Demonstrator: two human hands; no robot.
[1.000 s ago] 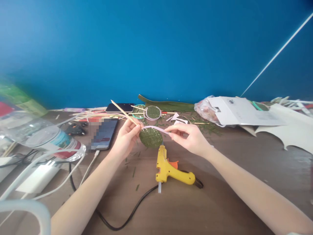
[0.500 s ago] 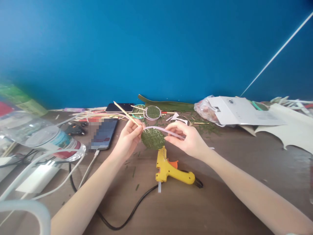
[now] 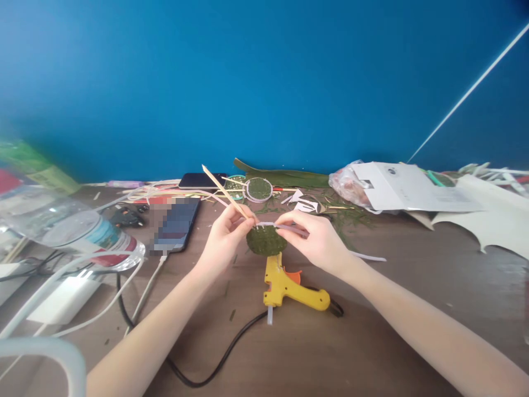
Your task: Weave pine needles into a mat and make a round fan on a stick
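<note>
My left hand point(image 3: 231, 231) pinches a thin wooden stick point(image 3: 219, 184) that slants up to the left, close to the rim of a round green woven disc point(image 3: 266, 241). My right hand point(image 3: 312, 234) is closed on a pale lilac strip point(image 3: 266, 224), which runs along the disc's top edge between both hands; its free end shows beyond the right wrist. Just below the disc lies a yellow glue gun point(image 3: 285, 286) with an orange trigger and a clear glue stick at its rear. The fingers hide where stick and strip meet.
Behind the hands lie another rimmed green disc point(image 3: 259, 189), paper scraps point(image 3: 306, 205) and leaf bits. Left are a phone point(image 3: 177, 226) on a cable, a plastic bottle point(image 3: 111, 237) and a white adapter point(image 3: 66, 298). White card point(image 3: 413, 187) lies right; a black cord point(image 3: 223, 358) crosses the front.
Both hands and the disc have shifted slightly right and down. The strip's raised arch now lies flatter along the disc's edge, and more of its tail shows past the right wrist.
</note>
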